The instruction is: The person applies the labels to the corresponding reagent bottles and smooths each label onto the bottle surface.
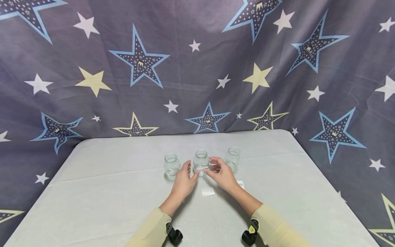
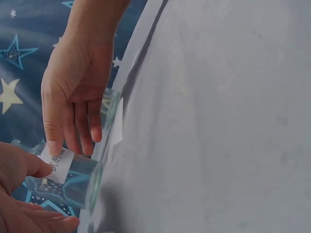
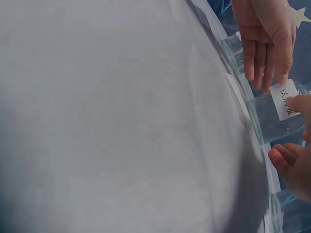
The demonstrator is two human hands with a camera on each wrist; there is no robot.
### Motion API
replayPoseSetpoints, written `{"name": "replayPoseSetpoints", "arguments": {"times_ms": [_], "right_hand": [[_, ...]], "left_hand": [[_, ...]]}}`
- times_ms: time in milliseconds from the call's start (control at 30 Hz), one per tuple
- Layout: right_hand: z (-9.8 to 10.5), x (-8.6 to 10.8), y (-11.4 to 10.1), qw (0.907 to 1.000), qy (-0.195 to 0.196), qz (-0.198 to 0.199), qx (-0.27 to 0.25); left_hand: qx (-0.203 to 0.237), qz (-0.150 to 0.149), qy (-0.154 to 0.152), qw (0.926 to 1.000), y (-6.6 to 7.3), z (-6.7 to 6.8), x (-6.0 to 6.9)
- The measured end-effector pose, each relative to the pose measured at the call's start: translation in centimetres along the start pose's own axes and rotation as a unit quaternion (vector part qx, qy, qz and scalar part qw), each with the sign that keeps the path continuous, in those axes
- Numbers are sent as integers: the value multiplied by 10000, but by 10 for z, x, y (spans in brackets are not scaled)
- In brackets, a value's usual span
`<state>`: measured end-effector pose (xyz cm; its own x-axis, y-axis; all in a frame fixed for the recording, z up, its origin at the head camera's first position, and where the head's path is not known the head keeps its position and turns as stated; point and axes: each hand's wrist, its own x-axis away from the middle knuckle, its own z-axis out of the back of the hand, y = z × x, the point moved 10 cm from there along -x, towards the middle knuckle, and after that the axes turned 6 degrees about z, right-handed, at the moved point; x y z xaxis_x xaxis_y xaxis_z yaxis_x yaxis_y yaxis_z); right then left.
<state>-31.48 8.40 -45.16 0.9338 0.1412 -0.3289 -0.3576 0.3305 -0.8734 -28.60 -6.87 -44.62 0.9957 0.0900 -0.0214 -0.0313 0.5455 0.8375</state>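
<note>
A clear glass jar [image 1: 201, 160] stands upright on the table between both hands, a white label [image 3: 284, 99] with printed characters on its front. My left hand [image 1: 184, 180] is at the jar's left side, its thumb tip on the label and its fingers fairly straight. Opposite it, my right hand [image 1: 223, 174] has its thumb at the label's other side, fingers extended beside the glass. To the left stands a second glass jar [image 1: 171, 164] with a label low on it. A third glass jar [image 1: 232, 156] is just beyond the right hand, partly covered by it.
A white slip of paper [image 1: 207, 191] lies on the table [image 1: 108, 192] in front of the middle jar. Another printed slip [image 1: 240, 184] shows beside the right wrist. Behind the table hangs a dark star-patterned cloth [image 1: 176, 82].
</note>
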Motion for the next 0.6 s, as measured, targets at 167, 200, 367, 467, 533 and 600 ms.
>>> {"name": "replayPoseSetpoints", "arguments": {"times_ms": [167, 200, 367, 467, 533, 600], "right_hand": [[-6, 0, 3, 9998, -148, -113, 74], [-7, 0, 3, 9998, -153, -102, 110], [-10, 0, 0, 9996, -114, 15, 249], [-11, 0, -3, 9997, -78, 35, 240], [-9, 0, -4, 9997, -64, 68, 219], [-7, 0, -2, 9998, -77, 67, 195]], "left_hand": [[48, -13, -187, 9998, -1, -5, -2], [39, -37, -192, 9998, -1, -6, -3], [123, -141, -208, 9996, -1, -8, -5], [277, -194, -226, 9992, -3, -10, -7], [325, -193, -234, 9990, -3, -11, -7], [298, -171, -231, 9991, -3, -11, -8]]}}
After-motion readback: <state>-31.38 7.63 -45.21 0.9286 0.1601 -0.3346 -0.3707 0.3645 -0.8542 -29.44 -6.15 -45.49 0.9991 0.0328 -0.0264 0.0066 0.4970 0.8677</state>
